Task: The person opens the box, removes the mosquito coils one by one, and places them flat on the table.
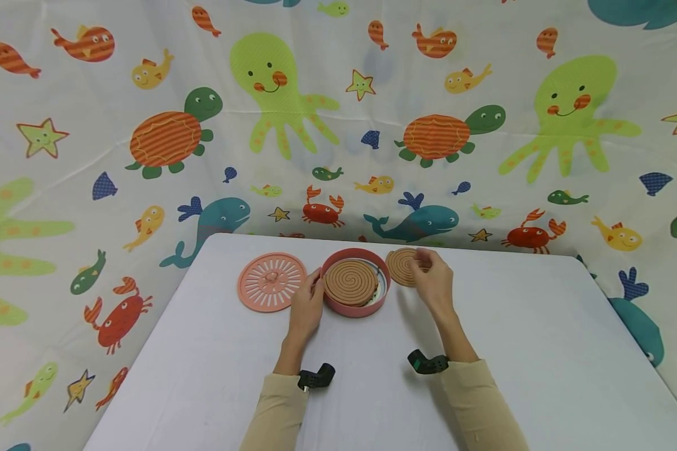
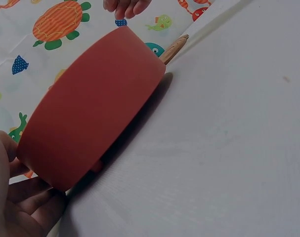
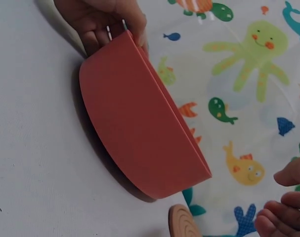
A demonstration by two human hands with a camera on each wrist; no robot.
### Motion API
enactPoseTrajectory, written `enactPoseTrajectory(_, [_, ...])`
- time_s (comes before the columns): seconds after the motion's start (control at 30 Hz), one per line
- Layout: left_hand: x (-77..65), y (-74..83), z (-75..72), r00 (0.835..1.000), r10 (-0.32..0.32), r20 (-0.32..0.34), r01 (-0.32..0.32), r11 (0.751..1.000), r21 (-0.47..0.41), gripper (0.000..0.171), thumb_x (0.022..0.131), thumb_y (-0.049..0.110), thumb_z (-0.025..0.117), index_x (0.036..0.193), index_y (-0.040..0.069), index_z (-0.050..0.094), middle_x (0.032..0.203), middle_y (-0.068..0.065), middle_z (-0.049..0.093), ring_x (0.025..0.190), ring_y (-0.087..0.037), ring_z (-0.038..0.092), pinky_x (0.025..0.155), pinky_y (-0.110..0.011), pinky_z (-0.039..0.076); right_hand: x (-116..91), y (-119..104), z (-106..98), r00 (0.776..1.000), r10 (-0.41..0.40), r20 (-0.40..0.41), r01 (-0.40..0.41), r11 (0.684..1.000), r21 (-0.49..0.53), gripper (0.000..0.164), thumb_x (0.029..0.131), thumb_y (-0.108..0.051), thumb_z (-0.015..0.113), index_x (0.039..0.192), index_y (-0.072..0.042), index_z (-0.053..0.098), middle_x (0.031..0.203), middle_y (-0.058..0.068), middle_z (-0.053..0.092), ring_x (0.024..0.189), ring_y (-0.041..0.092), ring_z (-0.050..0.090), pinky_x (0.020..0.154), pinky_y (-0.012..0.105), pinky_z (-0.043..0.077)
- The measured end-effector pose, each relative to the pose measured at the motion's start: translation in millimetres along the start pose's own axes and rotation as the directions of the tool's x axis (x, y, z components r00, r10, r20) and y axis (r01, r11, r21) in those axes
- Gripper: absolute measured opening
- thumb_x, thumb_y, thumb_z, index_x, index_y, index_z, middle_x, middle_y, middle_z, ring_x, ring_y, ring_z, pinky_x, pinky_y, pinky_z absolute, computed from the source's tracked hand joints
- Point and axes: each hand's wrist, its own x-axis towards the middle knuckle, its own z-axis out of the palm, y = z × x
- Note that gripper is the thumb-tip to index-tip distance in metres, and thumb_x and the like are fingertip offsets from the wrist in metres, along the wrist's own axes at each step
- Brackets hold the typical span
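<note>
head view shows your left hand (image 1: pixel 306 307) grasping the red container (image 1: pixel 356 312) near the far edge of the table (image 1: pixel 203 376), your right hand (image 1: pixel 435 282), fingers released, above a tan coil (image 1: pixel 399 269).

We log white table (image 1: pixel 203 376). Directly on it, toward far edge, we see, left to right: pink slotted lid (image 1: pixel 271 285) lying flat, round red container (image 1: pixel 351 312), tan spiral coil (image 1: pixel 399 267) just beside container.

one left hand (image 1: pixel 306 308), one right hand (image 1: pixel 435 280), two sleeves (image 1: pixel 276 407) and two wrist devices (image 1: pixel 318 376) are showing; one round box (image 1: pixel 352 312), one slotted lid (image 1: pixel 272 282), two visible spiral coils (image 1: pixel 350 283), one table (image 1: pixel 541 351) and one printed cloth (image 1: pixel 338 147) are appearing.
</note>
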Motion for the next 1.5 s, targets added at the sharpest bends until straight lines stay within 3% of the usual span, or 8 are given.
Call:
enactPoseTrajectory(0.57, [0.0, 0.7, -0.3, 1.000, -0.003, 0.000, 0.003, 1.000, -0.013, 0.044, 0.106, 0.026, 0.046, 0.144, 0.006, 0.054, 0.144, -0.012, 0.059, 0.134, -0.026, 0.056, 0.110, -0.046, 0.048, -8, -9, 9, 0.998, -0.007, 0.057, 0.008, 1.000, -0.002, 0.040, 0.097, -0.024, 0.064, 0.130, -0.001, 0.061, 0.122, 0.017, 0.067, 0.110, 0.031, 0.063, 0.100, 0.045, 0.055])
enactPoseTrajectory(1.5, [0.8, -1.5, 0.1, 1.000, -0.002, 0.007, 0.003, 1.000, -0.005, 0.044, 0.106, 0.027, 0.046, 0.145, 0.007, 0.053, 0.145, -0.012, 0.058, 0.135, -0.025, 0.055, 0.110, -0.045, 0.048, -17, -17, 33, 0.988, -0.084, 0.133, 0.085, 0.996, -0.001, 0.039, 0.094, -0.014, 0.068, 0.129, 0.002, 0.060, 0.117, 0.018, 0.068, 0.105, 0.030, 0.066, 0.096, 0.044, 0.057])
